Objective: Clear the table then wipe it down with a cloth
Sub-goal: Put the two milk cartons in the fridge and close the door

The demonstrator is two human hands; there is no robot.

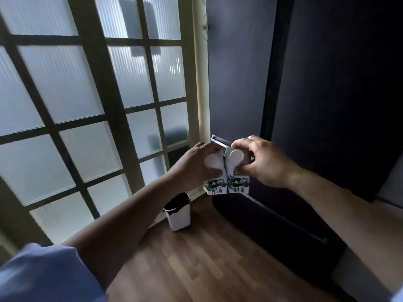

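Cartons: left carton [214,186] & right carton [239,185] touch side by side, in air over floor [218,258], bin [180,217] near.
Left grip [194,164]: curled round left carton top.
Right grip [263,162]: curled round right carton top.
Progress: clearing prob. under way; table, cloth not in view; wipe not yet done.

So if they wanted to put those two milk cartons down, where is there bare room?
Bare wooden floor lies between the white bin and the dark cabinet, nearer the person. The corner where bin, glass partition and cabinet meet is crowded.
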